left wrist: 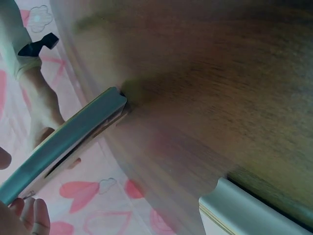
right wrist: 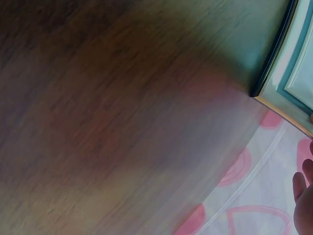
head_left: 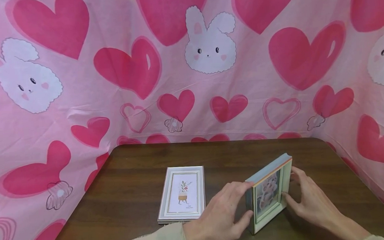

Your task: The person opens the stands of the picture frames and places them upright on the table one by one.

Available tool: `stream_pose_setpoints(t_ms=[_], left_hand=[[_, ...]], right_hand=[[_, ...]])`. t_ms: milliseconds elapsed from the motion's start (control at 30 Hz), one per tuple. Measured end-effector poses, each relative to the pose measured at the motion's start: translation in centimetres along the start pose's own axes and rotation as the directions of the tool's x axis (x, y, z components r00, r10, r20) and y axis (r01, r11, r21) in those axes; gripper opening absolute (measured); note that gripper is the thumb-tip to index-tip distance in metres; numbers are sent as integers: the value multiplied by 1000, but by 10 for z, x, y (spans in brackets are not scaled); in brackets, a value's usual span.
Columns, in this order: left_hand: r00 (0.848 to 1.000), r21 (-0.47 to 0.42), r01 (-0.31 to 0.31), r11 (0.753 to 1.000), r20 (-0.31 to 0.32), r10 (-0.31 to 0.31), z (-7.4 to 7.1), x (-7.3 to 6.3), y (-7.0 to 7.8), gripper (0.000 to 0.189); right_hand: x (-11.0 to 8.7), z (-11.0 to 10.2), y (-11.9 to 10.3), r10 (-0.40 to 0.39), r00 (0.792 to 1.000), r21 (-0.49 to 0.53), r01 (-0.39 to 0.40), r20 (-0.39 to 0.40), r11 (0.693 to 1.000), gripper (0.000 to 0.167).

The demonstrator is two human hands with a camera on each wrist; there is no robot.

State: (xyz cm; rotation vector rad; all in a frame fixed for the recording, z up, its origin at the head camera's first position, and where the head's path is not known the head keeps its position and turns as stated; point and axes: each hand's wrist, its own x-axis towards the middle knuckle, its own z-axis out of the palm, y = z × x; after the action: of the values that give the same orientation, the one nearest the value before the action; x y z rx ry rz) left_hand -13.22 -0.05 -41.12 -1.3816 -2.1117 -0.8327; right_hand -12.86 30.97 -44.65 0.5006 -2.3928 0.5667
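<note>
Both hands hold a picture frame point(head_left: 272, 194) at the right front of the table. It stands upright and angled, with a pale moulded border around a picture of pinkish figures. On its left edge, the left hand point(head_left: 221, 215) has its thumb in front and its fingers behind. The right hand point(head_left: 315, 200) pinches the opposite edge, thumb on the front and fingers around the back. To the left of the hands lies a white picture frame point(head_left: 199, 193), face up, showing a potted plant drawing. Whether the held frame's bottom touches the table is hard to tell.
A dark brown wooden table point(head_left: 133, 182) lies under everything. Pink cloth point(head_left: 252, 79) with hearts and rabbits hangs behind it and along both sides. A black strap point(left wrist: 39, 46) crosses the right sleeve in the left wrist view.
</note>
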Motion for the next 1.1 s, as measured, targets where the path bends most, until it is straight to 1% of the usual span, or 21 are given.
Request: stream_pose_setpoints(t_ms=[100,200,267,300,333,367,400,467,500,533,567,600,633,667,700,767,867,900,967,1000,1100], left_hand=[[1000,1,-1,1000,1,1,-1,0,1,76],[1000,-43,24,999,13,-23,-1,0,2,74],[998,-119,57,991,33,-53,-1,-1,2,73],[997,-172,76,982,43,-69,-1,0,0,71],[994,-229,103,968,56,-93,-1,1,-2,68],[991,-279,131,951,69,-116,-1,3,-5,64],[985,-332,168,928,89,-147,0,6,-9,60],[965,-426,259,867,147,-216,2,13,-18,51],[949,-462,312,830,189,-251,4,17,-24,46],[929,-485,367,794,238,-283,5,21,-29,41],[908,-500,413,761,291,-302,7,24,-34,37],[884,-517,460,722,346,-315,9,27,-38,35],[865,-521,489,700,392,-313,11,30,-42,33],[849,-521,509,685,434,-301,14,32,-46,33],[838,-522,520,676,466,-284,17,34,-49,34],[825,-526,519,674,514,-235,22,37,-53,37],[813,-545,512,664,557,-170,30,41,-57,43],[808,-555,514,653,568,-153,32,43,-58,44],[797,-579,527,622,590,-127,36,45,-60,46],[796,-589,529,611,594,-117,37,45,-61,47],[791,-605,535,589,604,-98,39,46,-63,46]], right_hand=[[0,0,1,-9,1000,7,9,-2,1000,97],[-1,1,1,-15,1000,14,15,-6,1000,98],[-1,1,2,-17,1000,17,17,-10,1000,98],[-1,1,2,-18,1000,19,18,-10,1000,99],[-1,1,2,-19,1000,20,19,-11,1000,99],[-1,1,2,-19,1000,22,19,-11,1000,99],[-1,1,2,-19,1000,25,19,-11,999,99],[-1,1,2,-19,1000,33,19,-9,999,99],[0,1,2,-20,1000,32,20,-10,999,99],[0,1,2,-20,1000,33,20,-12,999,99],[0,1,2,-18,1000,33,19,-13,999,99],[-1,1,2,-17,1000,32,17,-14,999,99],[-1,1,2,-16,1000,31,16,-15,999,99],[-1,1,3,-16,1000,29,17,-15,999,99],[-1,1,3,-17,1000,29,18,-16,999,99],[-1,1,3,-19,1000,34,20,-13,999,99],[-1,1,3,-20,1000,37,20,-10,999,99],[-1,1,3,-20,1000,35,20,-10,999,99],[-1,1,2,-16,1000,35,16,-7,999,99],[-1,1,2,-16,1000,35,16,-8,999,99],[-1,0,2,-20,1000,34,20,-8,999,99]])
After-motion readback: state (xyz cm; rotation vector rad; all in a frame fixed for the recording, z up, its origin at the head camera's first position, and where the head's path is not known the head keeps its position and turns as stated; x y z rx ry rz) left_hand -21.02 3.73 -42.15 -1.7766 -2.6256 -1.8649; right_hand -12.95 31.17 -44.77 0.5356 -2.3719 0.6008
